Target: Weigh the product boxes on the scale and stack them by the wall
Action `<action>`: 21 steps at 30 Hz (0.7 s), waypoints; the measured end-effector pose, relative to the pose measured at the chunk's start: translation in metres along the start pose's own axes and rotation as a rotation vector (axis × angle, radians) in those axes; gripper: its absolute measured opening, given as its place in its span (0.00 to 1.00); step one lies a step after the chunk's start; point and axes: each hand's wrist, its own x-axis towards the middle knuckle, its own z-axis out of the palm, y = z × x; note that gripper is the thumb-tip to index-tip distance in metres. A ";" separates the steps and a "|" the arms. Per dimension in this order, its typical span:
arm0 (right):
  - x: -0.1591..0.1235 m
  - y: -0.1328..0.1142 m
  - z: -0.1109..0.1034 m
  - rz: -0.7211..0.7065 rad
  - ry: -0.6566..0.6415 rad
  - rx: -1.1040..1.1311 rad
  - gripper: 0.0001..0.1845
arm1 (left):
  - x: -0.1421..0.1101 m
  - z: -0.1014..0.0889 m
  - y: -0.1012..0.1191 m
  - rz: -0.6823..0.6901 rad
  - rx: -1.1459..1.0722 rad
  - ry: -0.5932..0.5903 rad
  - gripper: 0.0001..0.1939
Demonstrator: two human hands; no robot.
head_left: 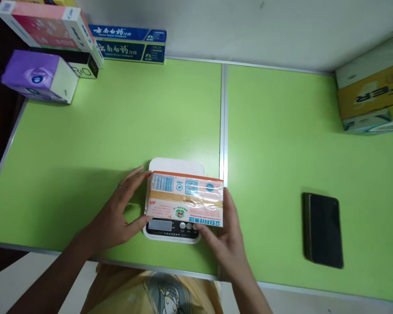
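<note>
So on your green table [118,117], far left corner, you've got a purple pack [36,76] sitting by the left edge, with a pink box [46,28] and a black box [85,67] crowded in behind it. Next along, two blue toothpaste boxes [127,50] are up against the far edge. Your left hand [121,209] is spread pretty wide, thumb and a fingertip at the two left corners of the wrapped packet [183,198]; can't tell if it's actually squeezing. That packet is over the white scale [177,165] by the near edge, poking out past its right side. Your right hand [227,244] has hold of the packet's right end, thumb on the near side. Then there's a black phone [324,229] toward the near edge, and a yellow-and-white box [373,93] in the far right corner.
</note>
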 end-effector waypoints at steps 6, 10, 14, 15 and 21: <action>0.025 -0.021 -0.028 -0.169 -0.006 0.080 0.37 | 0.010 -0.008 0.009 0.067 0.054 0.003 0.40; 0.035 -0.037 -0.032 -0.217 -0.164 0.004 0.40 | 0.017 -0.011 0.013 0.041 0.023 -0.033 0.41; 0.041 -0.044 -0.029 -0.235 -0.168 -0.018 0.45 | 0.020 -0.008 0.015 0.025 -0.048 -0.018 0.40; 0.042 -0.045 -0.028 -0.249 -0.149 -0.014 0.44 | 0.020 -0.008 0.016 0.027 -0.061 -0.003 0.39; 0.038 -0.050 -0.033 -0.322 -0.100 -0.003 0.43 | 0.014 -0.011 0.024 0.068 -0.040 0.038 0.38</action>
